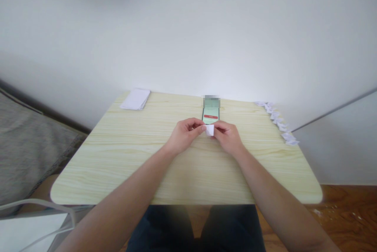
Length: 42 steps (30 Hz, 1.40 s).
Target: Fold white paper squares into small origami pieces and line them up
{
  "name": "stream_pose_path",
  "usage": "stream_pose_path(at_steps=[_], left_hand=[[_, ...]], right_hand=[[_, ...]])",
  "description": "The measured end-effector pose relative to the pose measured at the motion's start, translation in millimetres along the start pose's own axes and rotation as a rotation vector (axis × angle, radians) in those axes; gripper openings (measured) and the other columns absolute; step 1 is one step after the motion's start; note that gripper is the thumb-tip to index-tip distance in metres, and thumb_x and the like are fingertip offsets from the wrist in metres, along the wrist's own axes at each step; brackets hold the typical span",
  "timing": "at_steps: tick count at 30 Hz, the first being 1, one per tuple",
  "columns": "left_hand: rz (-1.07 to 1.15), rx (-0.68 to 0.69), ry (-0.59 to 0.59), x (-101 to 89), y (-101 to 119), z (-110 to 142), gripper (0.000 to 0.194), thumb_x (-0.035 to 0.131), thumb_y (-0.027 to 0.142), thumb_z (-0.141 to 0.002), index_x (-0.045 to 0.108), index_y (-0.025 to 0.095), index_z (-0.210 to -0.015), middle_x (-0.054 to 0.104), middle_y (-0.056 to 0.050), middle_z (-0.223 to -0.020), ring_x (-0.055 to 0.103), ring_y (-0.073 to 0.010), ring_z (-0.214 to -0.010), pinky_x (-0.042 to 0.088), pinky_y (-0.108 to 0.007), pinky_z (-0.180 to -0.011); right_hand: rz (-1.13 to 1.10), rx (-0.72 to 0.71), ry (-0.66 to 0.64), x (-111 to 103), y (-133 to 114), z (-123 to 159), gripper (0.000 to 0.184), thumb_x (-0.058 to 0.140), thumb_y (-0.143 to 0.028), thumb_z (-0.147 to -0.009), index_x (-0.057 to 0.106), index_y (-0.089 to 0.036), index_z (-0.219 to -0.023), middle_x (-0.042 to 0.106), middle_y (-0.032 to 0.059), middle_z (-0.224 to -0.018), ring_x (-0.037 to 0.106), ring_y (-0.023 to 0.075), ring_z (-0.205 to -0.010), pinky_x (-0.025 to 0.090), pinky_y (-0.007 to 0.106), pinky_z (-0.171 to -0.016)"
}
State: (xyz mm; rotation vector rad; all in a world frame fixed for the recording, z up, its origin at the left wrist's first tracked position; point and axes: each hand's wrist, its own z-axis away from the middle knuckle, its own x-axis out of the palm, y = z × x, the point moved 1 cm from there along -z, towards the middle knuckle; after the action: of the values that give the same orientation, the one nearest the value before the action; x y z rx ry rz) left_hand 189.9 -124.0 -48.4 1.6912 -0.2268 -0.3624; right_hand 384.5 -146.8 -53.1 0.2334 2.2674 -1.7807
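Note:
A small folded piece of white paper [209, 130] is held between my two hands above the middle of the table. My left hand [185, 134] pinches its left side between thumb and fingers. On the right side, my right hand [228, 136] grips the paper's edge, its fingertips partly hidden behind it. Just beyond the hands lies a phone [211, 112] with a lit green screen and a red bar; its upper part is blurred out.
A stack of white paper sheets [136, 99] lies at the table's back left. Several folded white paper pieces [277, 120] line the right edge. The pale wood-grain table [118, 157] stands against a white wall [188, 39]. White cables [44, 203] hang at the lower left.

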Motion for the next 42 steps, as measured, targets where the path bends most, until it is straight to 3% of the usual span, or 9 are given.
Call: stream_pose_path(at_steps=[6,12,20,26,33,38,42], left_hand=[[-0.013,0.009,0.002,0.1,-2.0,0.3,0.030,0.072,0.046,-0.085,0.074,0.017,-0.094,0.073,-0.006,-0.090,0.063,-0.0182,-0.082,0.048,-0.031,-0.077],[-0.001,0.009,0.015,0.9,-1.1,0.9,0.028,0.073,0.044,-0.084,0.073,0.017,-0.090,0.071,-0.004,-0.085,0.060,-0.0163,-0.076,0.046,-0.029,-0.072],[-0.014,0.017,0.025,-0.6,-2.9,-0.1,0.023,0.072,0.040,-0.085,0.072,0.017,-0.086,0.067,-0.002,-0.079,0.057,-0.0150,-0.074,0.044,-0.028,-0.069],[0.015,0.000,0.060,-1.0,-0.6,0.1,0.023,0.072,0.039,-0.084,0.071,0.016,-0.085,0.067,-0.002,-0.079,0.058,-0.0144,-0.072,0.044,-0.027,-0.068],[-0.056,0.059,0.132,0.7,0.3,1.7,0.021,0.072,0.038,-0.085,0.071,0.017,-0.088,0.070,-0.004,-0.082,0.060,-0.0152,-0.073,0.045,-0.028,-0.068],[-0.150,0.111,0.158,2.3,2.3,3.8,0.018,0.071,0.035,-0.086,0.071,0.017,-0.087,0.070,-0.003,-0.082,0.061,-0.0156,-0.075,0.045,-0.029,-0.069],[-0.155,0.132,0.147,2.7,5.0,4.8,0.016,0.069,0.033,-0.087,0.071,0.017,-0.087,0.070,-0.003,-0.083,0.062,-0.0160,-0.077,0.046,-0.029,-0.071]], right_hand=[[0.012,-0.079,0.005,-1.0,-0.1,-1.2,0.013,0.069,-0.030,-0.087,0.076,-0.023,-0.079,0.067,0.0039,-0.086,0.061,0.0183,-0.079,0.046,0.030,-0.068],[0.005,-0.040,0.007,-1.1,1.2,-0.2,0.015,0.071,-0.035,-0.086,0.076,-0.023,-0.079,0.060,0.0027,-0.084,0.055,0.0153,-0.071,0.041,0.028,-0.059],[-0.010,0.001,-0.013,-0.7,-0.3,-1.4,0.011,0.069,-0.029,-0.085,0.078,-0.023,-0.089,0.068,0.0027,-0.087,0.059,0.0168,-0.077,0.044,0.029,-0.067],[-0.106,0.032,-0.010,-0.7,-1.5,-1.0,0.010,0.068,-0.027,-0.085,0.077,-0.022,-0.085,0.065,0.0010,-0.081,0.058,0.0146,-0.067,0.046,0.028,-0.063],[-0.194,0.082,-0.019,-2.0,-2.5,-0.3,0.026,0.065,-0.043,-0.090,0.078,-0.020,-0.094,0.066,0.0018,-0.075,0.058,0.0151,-0.064,0.048,0.030,-0.062],[-0.175,0.111,-0.047,2.5,2.1,0.3,0.034,0.079,-0.047,-0.079,0.076,-0.020,-0.101,0.072,0.0027,-0.080,0.063,0.0160,-0.069,0.052,0.029,-0.064],[-0.207,0.125,-0.068,4.5,5.1,0.2,0.034,0.080,-0.047,-0.078,0.075,-0.021,-0.100,0.073,0.0033,-0.080,0.066,0.0175,-0.071,0.053,0.030,-0.064]])
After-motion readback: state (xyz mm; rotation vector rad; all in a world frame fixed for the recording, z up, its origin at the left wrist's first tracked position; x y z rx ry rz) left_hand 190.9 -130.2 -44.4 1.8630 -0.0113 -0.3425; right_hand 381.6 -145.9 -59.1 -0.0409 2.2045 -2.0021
